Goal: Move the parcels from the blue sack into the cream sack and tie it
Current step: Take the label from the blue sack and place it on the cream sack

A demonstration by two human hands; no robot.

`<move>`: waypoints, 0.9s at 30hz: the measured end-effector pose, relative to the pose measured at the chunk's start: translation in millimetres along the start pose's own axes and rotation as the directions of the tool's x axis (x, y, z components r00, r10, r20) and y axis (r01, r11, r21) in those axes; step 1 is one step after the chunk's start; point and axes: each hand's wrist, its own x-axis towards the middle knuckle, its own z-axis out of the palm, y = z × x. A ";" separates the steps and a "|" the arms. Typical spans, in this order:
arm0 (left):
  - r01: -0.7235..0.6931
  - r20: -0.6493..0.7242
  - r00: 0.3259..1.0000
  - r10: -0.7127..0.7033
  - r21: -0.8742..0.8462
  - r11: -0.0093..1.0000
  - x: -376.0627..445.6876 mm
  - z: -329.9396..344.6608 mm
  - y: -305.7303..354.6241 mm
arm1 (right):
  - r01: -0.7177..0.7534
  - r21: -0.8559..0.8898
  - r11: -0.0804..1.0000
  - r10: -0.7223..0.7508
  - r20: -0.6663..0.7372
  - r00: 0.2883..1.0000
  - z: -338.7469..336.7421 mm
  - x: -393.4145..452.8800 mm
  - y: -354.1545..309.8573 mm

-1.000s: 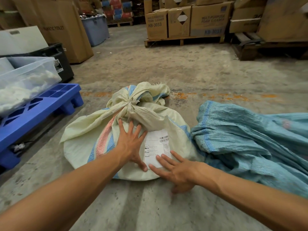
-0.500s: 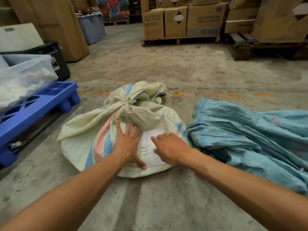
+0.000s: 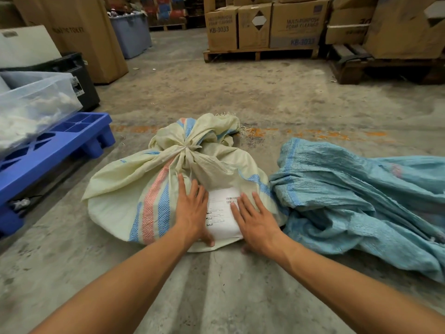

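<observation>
Both hands, left hand (image 3: 192, 208) and right hand (image 3: 257, 220), press flat with straight fingers on the tied cream sack (image 3: 125, 201), beside its white label (image 3: 222, 218).

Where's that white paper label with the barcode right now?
In the head view, the white paper shipping label lies on the tied cream woven sack, between the left hand and right hand.

Dusty concrete floor (image 3: 240, 92) w/ a worn orange line (image 3: 313, 135). Cardboard boxes (image 3: 262, 25) sitting on wood pallets at back; blue plastic pallet (image 3: 60, 145) lying at left, carrying a clear bin (image 3: 31, 102).
</observation>
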 end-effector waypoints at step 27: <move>-0.130 0.064 0.983 0.170 -0.402 0.906 -20.3 -19.4 -4.6 | 0.179 0.390 0.903 -0.150 -0.104 0.983 -4.8 -82.4 38.9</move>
